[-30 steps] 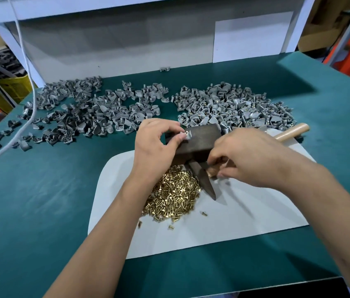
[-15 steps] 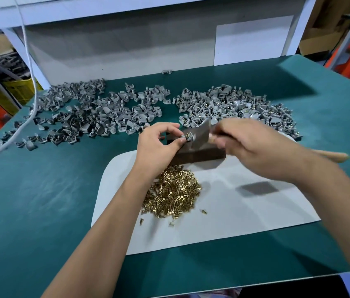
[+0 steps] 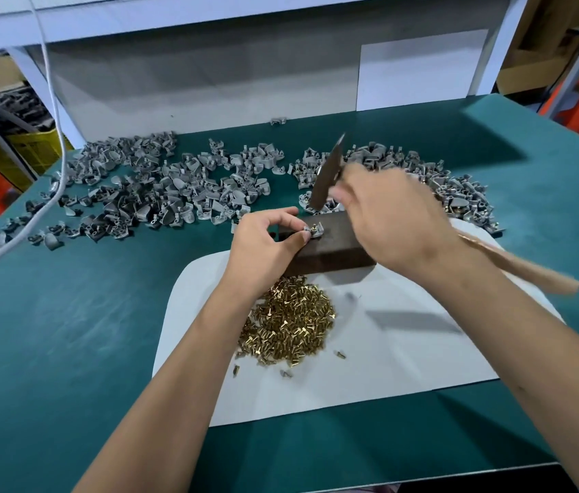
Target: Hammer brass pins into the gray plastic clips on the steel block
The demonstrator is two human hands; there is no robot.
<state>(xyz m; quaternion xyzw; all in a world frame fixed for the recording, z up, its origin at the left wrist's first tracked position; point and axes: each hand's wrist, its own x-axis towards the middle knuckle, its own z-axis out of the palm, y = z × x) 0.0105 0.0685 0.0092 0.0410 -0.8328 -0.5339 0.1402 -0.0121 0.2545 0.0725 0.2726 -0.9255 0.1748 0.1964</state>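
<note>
Hammer (image 3: 327,172) now higher above steel block (image 3: 330,249)

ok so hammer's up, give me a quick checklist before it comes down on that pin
1. Gray plastic clip sits on top of the dark steel block: ok.
2. Brass pin stands in the clip: ok; whether it is straight, cannot tell.
3. Left hand pinches the clip, its fingertips right beside the pin: not ok, they look close to the strike.
4. Right hand grips the wooden-handled hammer, head raised above the block: ok.
5. Block rests on the white mat: ok.
6. Hammer face aimed at the pin: cannot tell, motion blur.
</note>
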